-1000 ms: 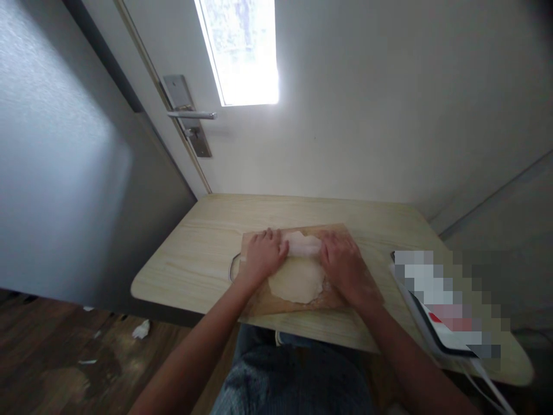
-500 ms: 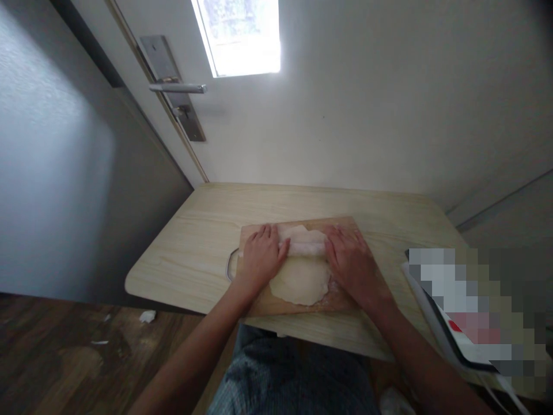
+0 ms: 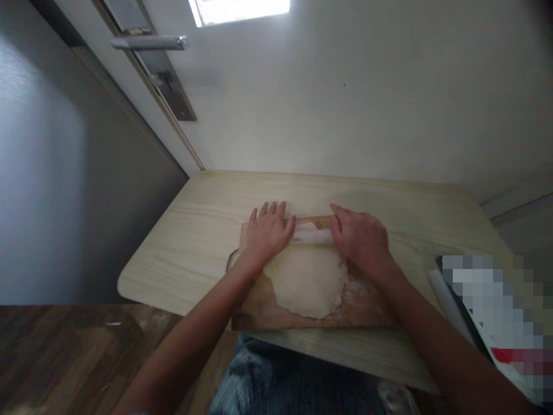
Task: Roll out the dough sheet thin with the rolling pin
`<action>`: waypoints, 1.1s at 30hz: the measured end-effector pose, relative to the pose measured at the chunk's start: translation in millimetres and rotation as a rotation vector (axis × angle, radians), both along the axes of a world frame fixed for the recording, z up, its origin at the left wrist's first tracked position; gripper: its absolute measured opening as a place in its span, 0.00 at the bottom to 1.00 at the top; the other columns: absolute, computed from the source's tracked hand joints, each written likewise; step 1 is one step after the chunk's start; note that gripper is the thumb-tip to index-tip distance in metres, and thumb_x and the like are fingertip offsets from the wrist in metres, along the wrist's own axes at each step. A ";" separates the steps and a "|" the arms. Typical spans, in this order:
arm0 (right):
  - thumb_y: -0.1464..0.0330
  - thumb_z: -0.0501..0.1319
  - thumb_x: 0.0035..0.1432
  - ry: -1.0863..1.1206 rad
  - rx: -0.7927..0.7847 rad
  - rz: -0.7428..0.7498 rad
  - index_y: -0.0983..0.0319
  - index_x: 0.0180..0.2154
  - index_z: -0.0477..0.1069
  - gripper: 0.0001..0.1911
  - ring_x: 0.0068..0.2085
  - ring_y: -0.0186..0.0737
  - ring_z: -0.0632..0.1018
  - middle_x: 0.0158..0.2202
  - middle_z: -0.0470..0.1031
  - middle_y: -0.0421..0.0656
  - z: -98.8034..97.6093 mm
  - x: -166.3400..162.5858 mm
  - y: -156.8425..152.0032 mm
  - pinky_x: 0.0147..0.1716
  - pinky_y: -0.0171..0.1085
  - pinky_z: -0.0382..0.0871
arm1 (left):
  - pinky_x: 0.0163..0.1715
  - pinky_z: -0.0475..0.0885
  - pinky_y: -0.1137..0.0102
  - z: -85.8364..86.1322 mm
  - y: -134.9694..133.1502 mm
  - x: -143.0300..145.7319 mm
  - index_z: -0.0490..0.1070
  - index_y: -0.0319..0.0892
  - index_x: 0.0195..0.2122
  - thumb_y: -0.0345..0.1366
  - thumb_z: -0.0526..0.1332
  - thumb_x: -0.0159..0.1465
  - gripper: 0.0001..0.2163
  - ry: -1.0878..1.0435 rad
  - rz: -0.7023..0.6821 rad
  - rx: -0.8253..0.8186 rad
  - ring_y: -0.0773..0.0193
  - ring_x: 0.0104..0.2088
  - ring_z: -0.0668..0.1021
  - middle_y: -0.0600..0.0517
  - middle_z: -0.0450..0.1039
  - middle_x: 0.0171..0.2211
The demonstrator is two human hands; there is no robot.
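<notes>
A pale rolling pin [image 3: 313, 237] lies across the far part of a thin, flattened sheet of dough [image 3: 309, 279]. The dough rests on a wooden cutting board [image 3: 263, 323] with loose flour at its right side. My left hand [image 3: 268, 230] presses palm-down over the pin's left end, fingers stretched and spread past the board's far edge. Over the right end, my right hand [image 3: 362, 237] is curled, its thumb along the pin and its index finger pointing forward. Both ends of the pin are hidden under my hands.
The board sits on a light wooden table [image 3: 181, 230] against a white door with a metal handle [image 3: 149, 43]. A metal loop [image 3: 231, 259] sticks out at the board's left. A dark-edged, partly pixelated flat object [image 3: 475, 311] lies at the table's right.
Both hands have pushed the rolling pin forward toward the board's far edge. More of the dough now shows on the near side. The camera view has tilted down.
</notes>
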State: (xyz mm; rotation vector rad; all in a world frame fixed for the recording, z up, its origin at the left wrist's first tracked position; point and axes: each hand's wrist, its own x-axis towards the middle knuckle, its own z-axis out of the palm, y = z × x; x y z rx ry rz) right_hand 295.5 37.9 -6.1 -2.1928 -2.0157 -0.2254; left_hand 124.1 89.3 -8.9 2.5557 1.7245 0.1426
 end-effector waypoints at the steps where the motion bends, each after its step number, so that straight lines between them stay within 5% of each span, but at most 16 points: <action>1: 0.66 0.43 0.62 0.006 -0.012 -0.016 0.64 0.53 0.65 0.23 0.42 0.44 0.75 0.46 0.75 0.49 0.5 0.5 3.5 0.43 0.41 0.61 | 0.57 0.54 0.56 0.6 2.6 0.7 0.56 0.39 0.58 0.45 0.41 0.66 0.23 -0.011 0.002 0.004 0.53 0.59 0.61 0.45 0.62 0.57; 7: 0.65 0.44 0.60 -0.018 -0.094 -0.058 0.64 0.52 0.66 0.23 0.40 0.46 0.76 0.44 0.75 0.51 5.8 3.0 25.3 0.40 0.41 0.63 | 0.48 0.63 0.65 5.5 18.0 4.7 0.66 0.37 0.45 0.43 0.42 0.67 0.19 -0.056 0.014 0.005 0.57 0.46 0.73 0.44 0.72 0.45; 15: 0.66 0.46 0.59 0.052 -0.133 -0.105 0.64 0.49 0.67 0.21 0.41 0.49 0.76 0.44 0.75 0.52 9.4 6.3 48.9 0.36 0.41 0.66 | 0.38 0.66 0.68 2.2 42.5 7.0 0.70 0.37 0.37 0.42 0.39 0.67 0.22 -0.067 0.052 0.020 0.58 0.39 0.75 0.43 0.74 0.38; 24: 0.69 0.46 0.58 0.136 -0.150 -0.124 0.66 0.44 0.69 0.18 0.43 0.46 0.75 0.43 0.75 0.52 6.4 11.2 67.2 0.36 0.38 0.65 | 0.36 0.67 0.68 5.5 62.5 13.9 0.71 0.36 0.37 0.41 0.39 0.67 0.22 -0.057 0.059 0.051 0.57 0.39 0.76 0.41 0.74 0.37; 33: 0.70 0.46 0.59 0.129 -0.154 -0.120 0.66 0.42 0.71 0.17 0.44 0.44 0.75 0.44 0.74 0.52 5.9 8.5 53.0 0.39 0.37 0.65 | 0.41 0.67 0.69 5.1 62.6 14.9 0.70 0.35 0.42 0.39 0.42 0.66 0.19 -0.063 0.090 0.057 0.59 0.43 0.75 0.40 0.73 0.41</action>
